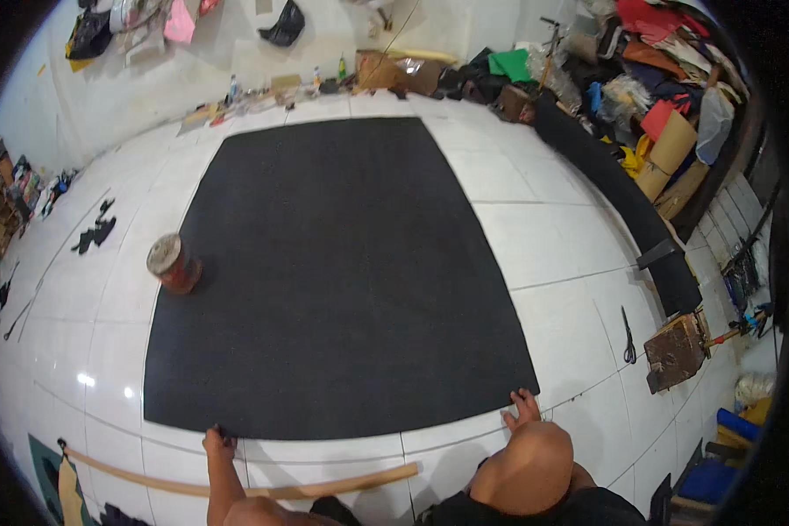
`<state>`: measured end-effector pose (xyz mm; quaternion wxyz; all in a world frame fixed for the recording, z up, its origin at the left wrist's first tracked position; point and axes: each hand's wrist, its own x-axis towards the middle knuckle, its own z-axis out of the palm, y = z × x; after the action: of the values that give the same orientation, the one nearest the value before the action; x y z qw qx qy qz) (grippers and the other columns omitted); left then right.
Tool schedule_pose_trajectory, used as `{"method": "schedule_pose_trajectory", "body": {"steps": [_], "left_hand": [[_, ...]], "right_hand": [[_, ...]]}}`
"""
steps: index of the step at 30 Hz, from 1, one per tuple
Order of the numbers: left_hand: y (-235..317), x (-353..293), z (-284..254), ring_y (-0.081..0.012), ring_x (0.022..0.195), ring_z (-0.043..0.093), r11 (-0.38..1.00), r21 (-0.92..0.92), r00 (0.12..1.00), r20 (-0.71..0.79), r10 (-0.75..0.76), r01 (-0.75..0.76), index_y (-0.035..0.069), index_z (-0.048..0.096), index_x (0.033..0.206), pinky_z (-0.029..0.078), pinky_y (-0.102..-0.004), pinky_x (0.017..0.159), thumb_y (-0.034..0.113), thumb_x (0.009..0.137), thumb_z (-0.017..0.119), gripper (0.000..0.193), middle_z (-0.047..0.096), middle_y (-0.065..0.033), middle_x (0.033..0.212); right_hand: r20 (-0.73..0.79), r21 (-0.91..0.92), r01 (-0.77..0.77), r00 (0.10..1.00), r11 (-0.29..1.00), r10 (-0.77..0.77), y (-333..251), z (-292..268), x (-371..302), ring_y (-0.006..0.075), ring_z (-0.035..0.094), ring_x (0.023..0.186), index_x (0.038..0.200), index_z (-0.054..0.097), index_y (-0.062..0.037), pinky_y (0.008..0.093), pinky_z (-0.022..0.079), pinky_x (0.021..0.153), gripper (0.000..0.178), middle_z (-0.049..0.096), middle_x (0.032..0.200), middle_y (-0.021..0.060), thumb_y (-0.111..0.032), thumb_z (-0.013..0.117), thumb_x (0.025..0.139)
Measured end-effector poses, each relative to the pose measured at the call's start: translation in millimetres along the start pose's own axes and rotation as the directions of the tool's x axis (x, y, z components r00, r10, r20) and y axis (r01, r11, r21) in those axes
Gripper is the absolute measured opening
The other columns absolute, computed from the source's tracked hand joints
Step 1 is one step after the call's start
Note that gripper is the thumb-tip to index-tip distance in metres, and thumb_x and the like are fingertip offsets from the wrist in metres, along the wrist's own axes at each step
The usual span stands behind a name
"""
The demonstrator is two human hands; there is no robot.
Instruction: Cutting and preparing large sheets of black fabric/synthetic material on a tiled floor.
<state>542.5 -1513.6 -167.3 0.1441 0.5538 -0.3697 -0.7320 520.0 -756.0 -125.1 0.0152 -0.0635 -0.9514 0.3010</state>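
Sheet (342, 272) of black material, large, spread flat on white tiled floor (570, 245). Left hand (219, 440) at near left corner, fingers curled on edge; right hand (524, 407) at near right corner, fingers spread flat on it. Rusty tin can (174, 263) standing on left edge. Long wooden stick (245, 482) just behind near edge. Scissors (628, 337) and wooden block (677, 352) to right.

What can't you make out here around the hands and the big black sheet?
- Left hand, head view: fingertips at the large black rectangular sheet edge; pinching or pressing, too small to tell.
- Right hand: wrist hidden by bare knee.
- Long wooden strip: middle crossed by forearm.
- Rusty round tin: contents not visible.
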Motion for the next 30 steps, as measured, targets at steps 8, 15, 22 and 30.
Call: {"method": "schedule_pose_trajectory", "body": {"steps": [8,15,22,30], "left_hand": [[5.8,2.6,9.3,-0.0153,0.052,0.043,1.0,-0.027,0.998,0.058,-0.006,0.007,0.012,0.052,0.074,0.052,-0.0348,0.061,0.016,0.093,0.06,0.022,0.044,0.0007,0.06],[-0.1,-15.6,5.8,-0.0166,0.061,0.059,0.992,0.085,0.992,-0.078,0.102,-0.096,0.002,0.058,0.086,0.055,-0.0302,0.056,0.019,0.095,0.059,0.019,0.056,-0.006,0.069],[10.3,-18.3,-23.0,-0.0158,0.053,0.05,0.923,0.354,0.989,0.048,0.139,-0.147,0.0,0.057,0.083,0.046,-0.0268,0.047,0.021,0.091,0.065,0.024,0.047,-0.0036,0.065],[-11.7,-55.6,-3.2,-0.0363,0.124,0.045,-0.307,0.641,0.481,0.747,0.458,-0.703,0.006,0.056,0.132,0.038,-0.0444,0.103,0.015,0.08,0.076,0.056,0.048,-0.0232,0.135]], "right_hand": [[0.01,-0.262,0.043,0.999,0.964,-0.042,10.4,-7.9,16.0,0.0426,0.037,0.136,0.139,0.05,-0.0094,0.0468,0.034,0.111,0.062,0.04,0.147,0.0234,-0.02,0.071,0.082],[0.158,-0.39,0.07,0.987,0.918,-0.008,-8.4,-18.7,8.1,0.0426,0.039,0.135,0.141,0.045,-0.0024,0.0455,0.033,0.112,0.06,0.039,0.146,0.0269,-0.018,0.064,0.086],[-0.19,-0.187,0.105,0.972,0.977,-0.141,33.6,1.0,-14.5,0.0411,0.04,0.135,0.136,0.05,0.0001,0.0468,0.032,0.112,0.056,0.044,0.142,0.0279,-0.02,0.066,0.086],[-0.152,-0.361,0.158,0.962,0.919,-0.225,26.0,-40.0,27.2,0.0336,0.06,0.107,0.108,0.069,-0.007,0.045,0.047,0.092,0.03,0.065,0.113,0.0145,-0.017,0.072,0.08]]}}
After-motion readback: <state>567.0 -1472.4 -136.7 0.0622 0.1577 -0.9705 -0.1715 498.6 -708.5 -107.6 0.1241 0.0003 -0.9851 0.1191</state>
